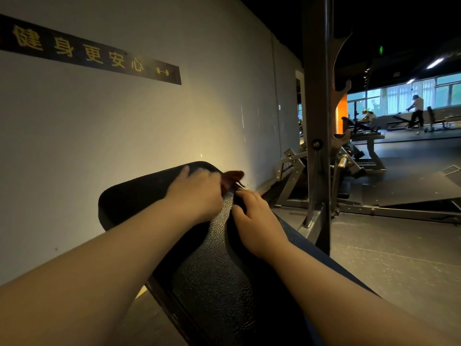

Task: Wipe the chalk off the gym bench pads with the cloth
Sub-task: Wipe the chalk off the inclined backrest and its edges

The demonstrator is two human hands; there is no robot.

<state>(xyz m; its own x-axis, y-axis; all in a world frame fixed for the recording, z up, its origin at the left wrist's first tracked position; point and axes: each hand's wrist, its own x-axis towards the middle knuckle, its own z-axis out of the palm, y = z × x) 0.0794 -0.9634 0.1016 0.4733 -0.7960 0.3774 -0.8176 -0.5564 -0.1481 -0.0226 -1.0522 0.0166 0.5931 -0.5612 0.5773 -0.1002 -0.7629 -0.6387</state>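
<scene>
Two bare hands are on one long black pad (212, 270), which slopes up toward a grey wall (124, 133). The left hand (197, 193) lies on the far end of the pad's surface. Its grip is closed, with the fingers bent round one reddish-brown cloth (233, 176). Most of the cloth is hidden under that hand. Only a bunched end pokes out on the right side, near the top right corner of the pad. The left hand looks blurry, so I cannot see each finger. The right hand (254, 218) is just beside the left one, a little nearer the camera, on the right edge of the pad. Its fingers (243, 194) are bent and touch the pad close to the loose end of the cloth. I cannot tell if its grip hooks round the edge or just rests there. A shiny strip of pad shows between the two hands. On the wall is one dark sign (99, 56) with yellow writing. One tall metal post (319, 108) stands to the right of the pad. Far back by the windows there are two people (417, 109).
</scene>
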